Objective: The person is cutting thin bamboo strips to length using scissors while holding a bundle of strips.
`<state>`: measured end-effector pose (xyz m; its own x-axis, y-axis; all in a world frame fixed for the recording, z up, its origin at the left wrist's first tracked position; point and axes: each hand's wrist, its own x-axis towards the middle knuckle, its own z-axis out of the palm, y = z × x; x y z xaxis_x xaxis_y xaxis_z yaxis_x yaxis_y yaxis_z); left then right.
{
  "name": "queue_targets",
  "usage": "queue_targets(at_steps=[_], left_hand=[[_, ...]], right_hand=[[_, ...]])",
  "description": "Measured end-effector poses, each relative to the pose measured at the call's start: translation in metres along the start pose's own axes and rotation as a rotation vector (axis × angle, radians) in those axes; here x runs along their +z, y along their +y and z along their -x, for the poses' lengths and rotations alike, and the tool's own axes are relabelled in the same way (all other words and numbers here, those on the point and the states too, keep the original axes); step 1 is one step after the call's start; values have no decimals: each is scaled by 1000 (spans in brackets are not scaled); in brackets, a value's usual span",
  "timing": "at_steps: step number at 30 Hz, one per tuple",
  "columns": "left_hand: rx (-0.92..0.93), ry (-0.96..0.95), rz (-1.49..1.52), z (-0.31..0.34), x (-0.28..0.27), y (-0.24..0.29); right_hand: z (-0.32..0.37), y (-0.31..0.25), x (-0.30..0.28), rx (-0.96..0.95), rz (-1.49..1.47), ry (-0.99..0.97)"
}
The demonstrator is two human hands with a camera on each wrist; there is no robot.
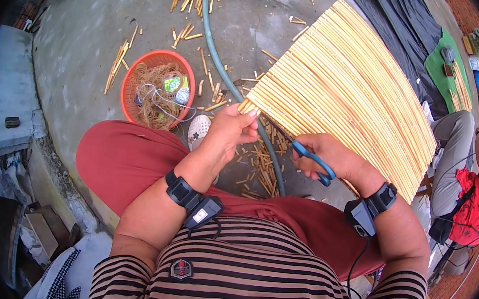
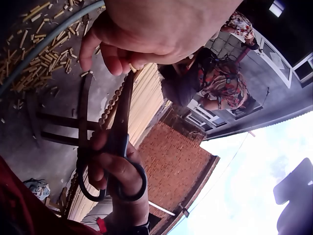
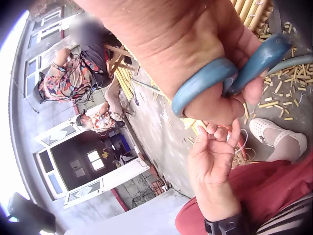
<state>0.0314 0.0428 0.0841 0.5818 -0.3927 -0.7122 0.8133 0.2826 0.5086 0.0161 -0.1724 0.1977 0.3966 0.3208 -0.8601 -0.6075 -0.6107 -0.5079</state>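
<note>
A large mat of pale yellow reeds [image 1: 345, 85] fans out from the hands toward the right. Thumb and fingers of my left hand [image 1: 227, 129] pinch the reed ends at its near left corner. My right hand [image 1: 332, 154] holds blue-handled scissors [image 1: 315, 161], with the fingers through the loops. In the left wrist view the scissor blades [image 2: 123, 100] stand apart, one lying along the mat's stitched edge and its tip close to the left fingertips. The right wrist view shows the blue handles [image 3: 264, 61], while the right hand covers the blades.
An orange-red basket [image 1: 162, 54] of tangled twine stands left of the mat. A blue-green hose [image 1: 217, 59] crosses the concrete floor, among scattered cut reed pieces [image 1: 264, 166]. A person in red [image 1: 476, 200] sits at the right. Black sheeting [image 1: 406, 35] lies beyond the mat.
</note>
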Motion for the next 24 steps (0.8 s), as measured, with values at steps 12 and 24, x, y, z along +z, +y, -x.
queue_targets(at_steps=[12, 24], left_hand=[[17, 4, -3, 3, 3, 1], [19, -24, 9, 2, 2, -1]], right_hand=[[9, -3, -10, 41, -12, -68], [-1, 1, -12, -2, -20, -96]])
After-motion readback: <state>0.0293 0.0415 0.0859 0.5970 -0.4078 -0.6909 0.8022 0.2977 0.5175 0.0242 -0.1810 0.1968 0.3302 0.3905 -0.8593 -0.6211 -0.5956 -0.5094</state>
